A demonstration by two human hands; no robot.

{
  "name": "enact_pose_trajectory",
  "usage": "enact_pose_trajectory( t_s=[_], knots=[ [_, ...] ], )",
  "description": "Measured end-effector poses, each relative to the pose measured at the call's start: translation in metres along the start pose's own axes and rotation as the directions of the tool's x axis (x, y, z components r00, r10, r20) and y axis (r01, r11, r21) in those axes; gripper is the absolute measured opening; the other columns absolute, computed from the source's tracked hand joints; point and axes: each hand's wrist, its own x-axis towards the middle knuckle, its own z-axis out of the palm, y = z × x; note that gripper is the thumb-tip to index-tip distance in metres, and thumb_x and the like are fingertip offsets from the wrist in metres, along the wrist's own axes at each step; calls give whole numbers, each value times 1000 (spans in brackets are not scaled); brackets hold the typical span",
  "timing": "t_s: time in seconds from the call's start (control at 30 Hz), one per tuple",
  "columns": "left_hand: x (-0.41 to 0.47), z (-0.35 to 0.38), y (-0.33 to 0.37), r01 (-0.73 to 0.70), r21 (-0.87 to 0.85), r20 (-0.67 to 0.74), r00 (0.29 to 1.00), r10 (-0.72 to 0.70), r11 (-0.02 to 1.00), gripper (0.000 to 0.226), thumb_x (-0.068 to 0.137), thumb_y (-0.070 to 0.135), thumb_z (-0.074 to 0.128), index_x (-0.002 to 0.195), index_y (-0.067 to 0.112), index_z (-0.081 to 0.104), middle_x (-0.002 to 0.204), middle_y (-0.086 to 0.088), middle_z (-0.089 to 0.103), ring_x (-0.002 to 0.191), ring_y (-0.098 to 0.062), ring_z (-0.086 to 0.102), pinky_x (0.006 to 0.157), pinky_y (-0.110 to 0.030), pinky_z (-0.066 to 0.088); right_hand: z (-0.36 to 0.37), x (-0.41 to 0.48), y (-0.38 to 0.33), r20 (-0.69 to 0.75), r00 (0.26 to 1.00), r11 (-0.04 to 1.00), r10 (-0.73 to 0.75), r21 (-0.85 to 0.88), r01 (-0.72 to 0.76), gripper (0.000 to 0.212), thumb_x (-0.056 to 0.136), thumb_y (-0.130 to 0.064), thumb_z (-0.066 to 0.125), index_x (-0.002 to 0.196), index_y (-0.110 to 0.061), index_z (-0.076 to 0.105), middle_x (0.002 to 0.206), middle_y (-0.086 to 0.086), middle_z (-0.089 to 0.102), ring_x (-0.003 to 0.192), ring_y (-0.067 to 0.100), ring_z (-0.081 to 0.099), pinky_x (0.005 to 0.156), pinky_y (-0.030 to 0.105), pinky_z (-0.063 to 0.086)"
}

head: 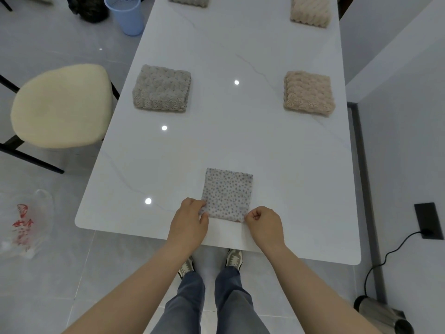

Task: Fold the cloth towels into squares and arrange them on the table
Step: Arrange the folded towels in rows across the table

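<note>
The left hand (190, 219) pinches the near left corner of the dotted cloth (226, 195), fingers curled over its edge. The right hand (263, 224) is closed on the near right corner, thumb and fingers drawn together on the fabric. Both hands sit at the cloth's near edge, the forearms reaching in from below.

The cloth is thin, pale grey with small darker dots, folded to a near-square and lying flat. Its far edge is straight and its far right corner is sharp. It rests near the front edge of the table (240, 141), roughly at the middle of its width.

Further up the table lie four thick, ribbed towels, already folded into squares. A grey towel (162, 89) sits near the left edge and a beige towel (309, 92) near the right edge, level with each other and well apart. Beyond them are another grey towel (189, 0), cut by the frame's top, and another beige towel (310, 12).

The table is white, glossy, faintly veined, with ceiling lights reflected as bright dots. To its left stand a cream chair (61, 104) and a blue bin (126, 14); a plastic bag (24, 225) with red print lies on the grey tiled floor. On the right, a black cable (385, 256) runs from a wall socket (428, 220).
</note>
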Motion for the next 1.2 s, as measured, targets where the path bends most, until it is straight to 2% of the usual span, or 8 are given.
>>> enact_pose_trajectory(
  t_s=[0.17,0.43,1.03,1.2],
  knots=[
    [-6,0,-2,22,2,3,1000,-22,1000,33,96,13,47,128,8,53,121,-9,50,100,-21,56,90,-27,44,3,-8,3,16,1000,1000,-4,10,4,19,86,-13,57,67,-15,57,67,-6,57,66,11,52,54,18,35],
    [-8,2,-3,25,-5,-4,1000,-25,1000,34,95,12,47,128,8,53,121,-8,50,100,-19,55,87,-22,41,2,-10,2,7,1000,1000,-8,19,8,18,87,-13,56,69,-15,57,66,-7,56,65,9,51,54,17,34],
    [-7,7,2,-19,-3,35,999,19,1000,38,96,15,46,134,10,47,124,-3,46,98,-15,54,87,-20,41,-4,-5,3,-35,999,1000,20,-11,-20,14,88,-14,53,80,-8,63,74,-1,62,71,14,56,59,25,39],
    [-8,7,3,-19,-24,36,999,20,1000,39,95,21,49,133,12,47,123,-3,46,96,-15,55,88,-25,45,-5,-6,2,-47,999,1000,20,5,-20,12,89,-17,54,83,-10,62,77,-2,62,74,15,57,61,25,40]
  ],
)
